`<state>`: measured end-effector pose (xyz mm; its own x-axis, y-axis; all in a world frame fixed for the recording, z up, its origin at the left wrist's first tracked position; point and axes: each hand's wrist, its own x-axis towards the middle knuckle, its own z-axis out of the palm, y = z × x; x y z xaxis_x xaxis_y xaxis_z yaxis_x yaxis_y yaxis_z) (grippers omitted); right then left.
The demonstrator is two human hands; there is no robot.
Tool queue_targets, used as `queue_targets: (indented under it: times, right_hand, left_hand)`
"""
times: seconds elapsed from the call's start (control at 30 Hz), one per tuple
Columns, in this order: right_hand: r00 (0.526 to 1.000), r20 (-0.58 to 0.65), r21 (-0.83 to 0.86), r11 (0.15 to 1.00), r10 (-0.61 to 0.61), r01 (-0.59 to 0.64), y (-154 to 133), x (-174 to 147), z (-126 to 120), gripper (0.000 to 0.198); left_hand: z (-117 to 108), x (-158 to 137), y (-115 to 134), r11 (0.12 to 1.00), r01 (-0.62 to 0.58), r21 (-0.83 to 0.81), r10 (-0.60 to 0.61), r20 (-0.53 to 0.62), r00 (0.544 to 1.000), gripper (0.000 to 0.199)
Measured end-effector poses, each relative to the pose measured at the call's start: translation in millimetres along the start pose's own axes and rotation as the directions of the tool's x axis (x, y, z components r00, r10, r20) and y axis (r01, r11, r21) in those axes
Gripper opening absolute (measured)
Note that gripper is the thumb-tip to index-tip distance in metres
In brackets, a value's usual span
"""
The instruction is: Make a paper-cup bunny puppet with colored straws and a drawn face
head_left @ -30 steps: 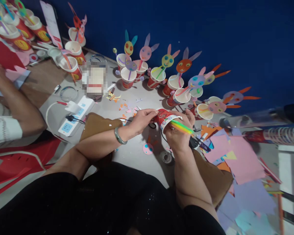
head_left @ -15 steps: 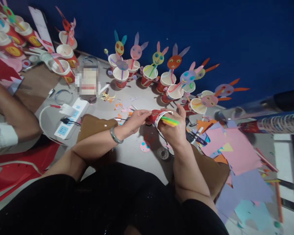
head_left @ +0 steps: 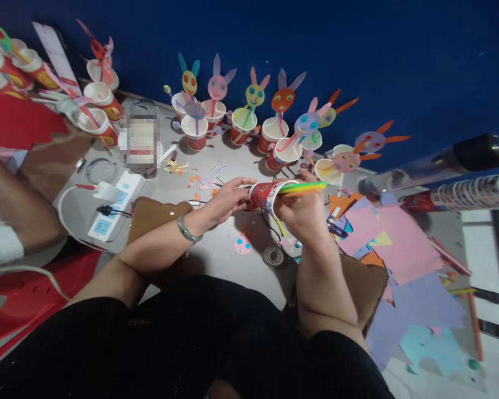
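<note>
A red paper cup [head_left: 261,195] lies sideways between my hands, its white rim turned right. My left hand [head_left: 228,202], with a bangle on its wrist, has its fingertips at the cup's base, the fingers curved and slightly apart. My right hand [head_left: 301,216] is closed around the rim side of the cup. Green and yellow strips [head_left: 303,188] stick out of the cup's mouth, over my right hand. Below the cup, a pink paper face [head_left: 243,245] with blue eyes lies on the table, near a roll of tape [head_left: 273,255].
Several cups with paper rabbit faces [head_left: 283,100] stand along the blue wall. Coloured paper sheets [head_left: 413,238] and a long cup stack [head_left: 474,195] are at right. A power strip [head_left: 115,206] lies at left, near another person's arm [head_left: 25,194]. Paper scraps [head_left: 202,183] litter the table.
The cup has turned so its mouth points more to the right, and the strips now lie nearly level. My left fingers have spread a little. The view has shifted slightly right.
</note>
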<state>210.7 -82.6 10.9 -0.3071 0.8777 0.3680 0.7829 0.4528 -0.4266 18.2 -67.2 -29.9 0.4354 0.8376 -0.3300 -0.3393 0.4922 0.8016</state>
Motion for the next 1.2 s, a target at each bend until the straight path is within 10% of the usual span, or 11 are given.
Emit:
queue_targets:
  times: [0.13,0.27,1.2]
  right_hand:
    - [0.999,0.041,-0.055,0.998,-0.004,0.006,-9.3,-2.0,1.7,0.016]
    - [0.987,0.154,-0.046,0.998,-0.038,0.045,-17.3,-1.7,1.5,0.014]
    - [0.986,0.164,-0.05,0.998,-0.028,0.037,-15.6,-7.4,-18.9,0.014]
  left_hand:
    - [-7.4,5.2,-8.8,0.956,-0.213,0.204,0.155,0.267,0.951,0.094]
    - [-10.6,11.7,-17.8,0.799,-0.428,0.422,0.33,0.287,0.899,0.084]
    - [-2.4,3.3,-4.8,0.857,-0.299,0.421,0.231,0.206,0.951,0.065]
